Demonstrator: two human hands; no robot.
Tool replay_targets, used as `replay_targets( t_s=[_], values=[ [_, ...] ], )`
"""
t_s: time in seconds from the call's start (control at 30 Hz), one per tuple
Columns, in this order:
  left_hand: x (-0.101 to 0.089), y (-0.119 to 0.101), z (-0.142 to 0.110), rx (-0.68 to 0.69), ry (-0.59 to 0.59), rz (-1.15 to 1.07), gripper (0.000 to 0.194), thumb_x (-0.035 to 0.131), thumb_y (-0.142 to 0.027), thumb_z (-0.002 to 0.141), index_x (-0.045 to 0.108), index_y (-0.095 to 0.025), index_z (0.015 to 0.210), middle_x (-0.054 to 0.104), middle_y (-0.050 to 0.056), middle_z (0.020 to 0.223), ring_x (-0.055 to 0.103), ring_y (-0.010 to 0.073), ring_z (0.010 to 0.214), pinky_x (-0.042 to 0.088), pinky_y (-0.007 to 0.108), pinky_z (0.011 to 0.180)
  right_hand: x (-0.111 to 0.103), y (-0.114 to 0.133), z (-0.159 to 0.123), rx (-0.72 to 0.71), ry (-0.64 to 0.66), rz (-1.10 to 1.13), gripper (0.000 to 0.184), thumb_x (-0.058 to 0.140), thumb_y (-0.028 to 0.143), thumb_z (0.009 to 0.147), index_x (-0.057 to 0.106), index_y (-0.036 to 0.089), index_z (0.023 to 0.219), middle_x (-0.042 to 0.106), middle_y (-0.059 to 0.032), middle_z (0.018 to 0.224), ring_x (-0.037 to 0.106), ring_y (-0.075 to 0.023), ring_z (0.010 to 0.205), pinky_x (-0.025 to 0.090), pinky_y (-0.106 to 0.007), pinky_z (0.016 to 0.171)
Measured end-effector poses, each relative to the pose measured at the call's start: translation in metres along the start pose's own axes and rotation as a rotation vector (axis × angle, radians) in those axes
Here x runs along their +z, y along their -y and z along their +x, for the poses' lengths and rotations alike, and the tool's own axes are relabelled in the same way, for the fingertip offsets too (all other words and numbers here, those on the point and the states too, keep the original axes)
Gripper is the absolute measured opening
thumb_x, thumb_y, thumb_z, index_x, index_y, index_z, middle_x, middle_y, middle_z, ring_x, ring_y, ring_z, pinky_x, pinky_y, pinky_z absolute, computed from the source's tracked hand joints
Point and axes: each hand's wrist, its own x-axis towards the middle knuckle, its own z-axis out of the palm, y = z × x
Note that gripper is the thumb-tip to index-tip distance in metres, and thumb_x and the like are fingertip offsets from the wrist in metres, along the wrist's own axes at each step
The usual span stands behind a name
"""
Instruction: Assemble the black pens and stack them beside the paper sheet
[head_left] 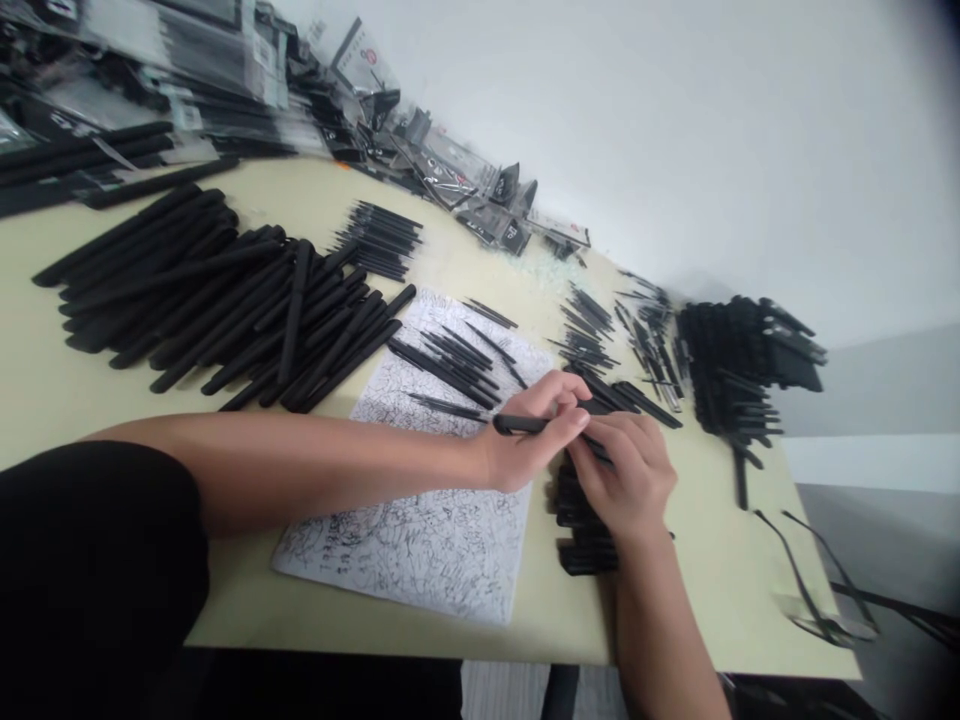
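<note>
My left hand (536,430) is closed around a black pen (517,425), whose rounded end sticks out toward the wrist. Against it, fingertips meeting, is my right hand (634,470), pinched on a slim black pen part (600,452); whether this joins the pen is hidden by the fingers. Beneath both hands lies a paper sheet (427,545) covered in scribbles. Several thin black refills (457,360) rest on its upper part, close to my left hand. A stack of black pens (581,555) sits under my right forearm and wrist.
A large heap of black pen barrels (225,290) covers the left of the yellow table (420,635). More refills (382,240) lie behind it. Plastic packaging (465,190) piles along the wall. At the right are stacked black pens (742,360) and eyeglasses (825,625) near the edge.
</note>
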Motion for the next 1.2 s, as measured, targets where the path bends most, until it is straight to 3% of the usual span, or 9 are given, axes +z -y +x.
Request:
replay_targets(
  t_s=[0.13,0.33,0.53,0.67,0.8,1.03,1.2],
  values=[
    [-0.003,-0.003,0.000,0.010,0.022,0.123,0.030,0.040,-0.048,0.094,0.046,-0.020,0.105,0.046,-0.001,0.082,0.048,0.0131,0.075,0.044,0.029,0.074,0.001,0.006,0.001,0.041,0.099,0.004,0.009,0.059,0.015,0.084,0.059,0.021,0.091,0.066,-0.0036,0.082,0.061,-0.0173,0.076,0.047,-0.033,0.071],
    [-0.001,-0.001,0.002,-0.049,-0.012,0.112,0.026,0.049,-0.043,0.091,0.049,-0.019,0.102,0.046,-0.001,0.082,0.040,0.0083,0.060,0.038,0.024,0.056,0.003,0.017,0.006,0.091,0.109,0.033,0.010,0.051,0.015,0.087,0.057,0.021,0.092,0.062,-0.0013,0.073,0.058,-0.0148,0.066,0.048,-0.029,0.063],
    [0.000,-0.004,-0.001,-0.032,-0.002,0.056,0.034,0.053,-0.049,0.090,0.050,-0.020,0.108,0.051,0.000,0.082,0.043,0.0088,0.060,0.039,0.023,0.054,0.004,0.015,0.003,0.140,0.083,0.071,0.019,0.051,0.015,0.087,0.054,0.021,0.106,0.067,-0.0028,0.084,0.063,-0.0163,0.072,0.047,-0.028,0.061],
    [-0.001,0.000,0.001,0.074,-0.031,0.017,0.032,0.049,-0.046,0.093,0.055,-0.019,0.107,0.055,0.005,0.097,0.050,0.0109,0.069,0.047,0.027,0.065,0.005,0.012,0.002,0.132,0.093,0.010,0.014,0.052,0.017,0.087,0.055,0.021,0.101,0.067,-0.0030,0.082,0.063,-0.0173,0.075,0.046,-0.030,0.065],
    [-0.001,0.003,0.004,0.179,-0.056,0.007,0.028,0.046,-0.041,0.095,0.060,-0.017,0.094,0.056,0.006,0.093,0.055,0.0162,0.088,0.048,0.032,0.081,0.007,0.011,0.000,0.136,0.084,0.004,0.006,0.054,0.017,0.087,0.056,0.021,0.091,0.064,-0.0010,0.074,0.061,-0.0157,0.069,0.047,-0.032,0.071],
    [0.002,0.005,0.004,0.023,-0.088,-0.076,0.038,0.049,-0.053,0.092,0.062,-0.017,0.099,0.058,0.008,0.099,0.057,0.0177,0.092,0.051,0.031,0.078,0.011,0.010,-0.002,0.181,-0.030,-0.087,0.008,0.063,0.023,0.084,0.061,0.021,0.091,0.069,0.0000,0.075,0.065,-0.0169,0.070,0.042,-0.036,0.076],
    [0.003,0.007,0.005,0.030,-0.097,-0.103,0.040,0.051,-0.053,0.091,0.066,-0.017,0.099,0.060,0.009,0.102,0.058,0.0180,0.094,0.050,0.031,0.079,0.011,0.009,-0.001,0.194,-0.076,-0.104,0.006,0.066,0.025,0.082,0.062,0.022,0.086,0.071,0.0001,0.076,0.065,-0.0170,0.068,0.039,-0.037,0.079]
  ],
)
